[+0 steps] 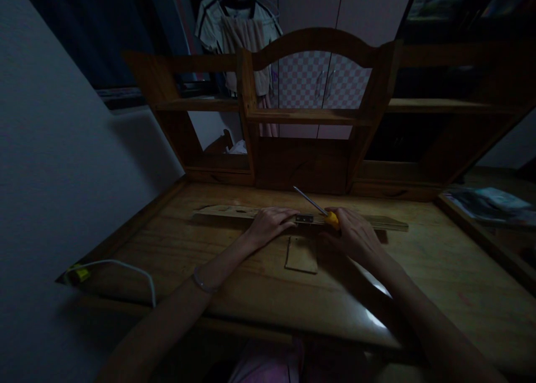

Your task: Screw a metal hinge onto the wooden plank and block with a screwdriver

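A long, narrow wooden board (389,223) lies across the desk, with a small dark metal plate (304,219) on its near edge. My left hand (272,224) is closed on the board just left of that plate, fingers over its top edge. In my right hand (355,233) is a screwdriver (332,220) with a yellow handle; its metal shaft points up and to the left, the tip clear of the plate. My right fingers also lie close to the board. On the desk below the plate rests a small, squarish wooden piece (301,255).
A wooden shelf unit (310,116) rises along the back of the desk (188,249). A white cable (125,264) and a yellow object (79,272) are at the left edge, by the wall (75,148). Papers or packets (494,201) lie at the far right.
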Available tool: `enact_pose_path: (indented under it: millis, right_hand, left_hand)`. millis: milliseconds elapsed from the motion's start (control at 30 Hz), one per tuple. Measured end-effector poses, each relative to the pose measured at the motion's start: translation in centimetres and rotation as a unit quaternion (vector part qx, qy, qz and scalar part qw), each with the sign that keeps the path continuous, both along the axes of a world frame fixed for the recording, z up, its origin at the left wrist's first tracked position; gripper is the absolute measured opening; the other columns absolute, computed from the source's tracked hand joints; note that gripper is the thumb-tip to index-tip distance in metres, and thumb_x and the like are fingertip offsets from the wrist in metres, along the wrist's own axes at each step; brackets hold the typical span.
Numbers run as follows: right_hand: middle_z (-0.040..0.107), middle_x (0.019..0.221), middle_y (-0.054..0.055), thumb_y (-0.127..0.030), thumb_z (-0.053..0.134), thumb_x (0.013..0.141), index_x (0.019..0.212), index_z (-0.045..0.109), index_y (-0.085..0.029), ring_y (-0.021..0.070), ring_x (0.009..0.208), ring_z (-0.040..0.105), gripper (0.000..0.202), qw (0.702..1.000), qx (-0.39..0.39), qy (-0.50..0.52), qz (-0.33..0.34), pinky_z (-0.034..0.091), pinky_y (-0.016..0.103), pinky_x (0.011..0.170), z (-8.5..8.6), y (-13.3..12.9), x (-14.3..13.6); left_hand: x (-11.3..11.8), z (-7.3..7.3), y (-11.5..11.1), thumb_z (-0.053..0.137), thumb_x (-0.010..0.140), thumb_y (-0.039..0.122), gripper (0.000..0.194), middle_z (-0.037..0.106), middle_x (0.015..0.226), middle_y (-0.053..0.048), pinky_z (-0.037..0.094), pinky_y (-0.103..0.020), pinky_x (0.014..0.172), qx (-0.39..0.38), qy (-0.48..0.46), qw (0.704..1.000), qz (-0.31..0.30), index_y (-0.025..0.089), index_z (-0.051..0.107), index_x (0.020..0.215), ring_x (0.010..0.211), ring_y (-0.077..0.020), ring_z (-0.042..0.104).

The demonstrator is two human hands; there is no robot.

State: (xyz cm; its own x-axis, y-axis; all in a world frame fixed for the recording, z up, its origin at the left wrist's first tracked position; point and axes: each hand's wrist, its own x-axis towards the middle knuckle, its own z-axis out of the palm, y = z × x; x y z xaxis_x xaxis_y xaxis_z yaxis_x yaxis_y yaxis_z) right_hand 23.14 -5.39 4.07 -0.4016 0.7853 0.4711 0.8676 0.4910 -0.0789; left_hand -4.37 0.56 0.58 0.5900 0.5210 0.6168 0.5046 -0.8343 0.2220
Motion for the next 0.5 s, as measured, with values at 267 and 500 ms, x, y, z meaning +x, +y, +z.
enact_pose_path:
  millis: [267,500]
  right_hand:
    - [0.071,0.103,0.013,-0.025,0.052,0.094,0.115,0.056,-0.017,0.0274,0.088,0.069,0.023,1.0,-0.017,-0.023,-0.007,0.05,0.036,0.073,-0.58,0.1,-0.01]
    - [0.072,0.106,0.012,-0.031,0.048,0.097,0.117,0.055,-0.02,0.0255,0.084,0.07,0.024,0.999,-0.021,-0.013,-0.023,0.047,0.032,0.066,-0.97,0.16,0.41]
  left_hand:
    - [-0.06,-0.04,-0.02,0.065,0.093,0.035,0.036,0.073,0.119,-0.004,0.054,-0.034,0.097,-0.01,0.013,1.0,-0.004,0.023,0.065,0.126,0.108,-0.0188,0.07]
    - [-0.14,0.14,0.02,0.062,0.095,0.033,0.036,0.072,0.12,-0.004,0.055,-0.036,0.096,-0.017,0.028,0.999,-0.002,0.025,0.063,0.13,0.109,-0.0185,0.069]
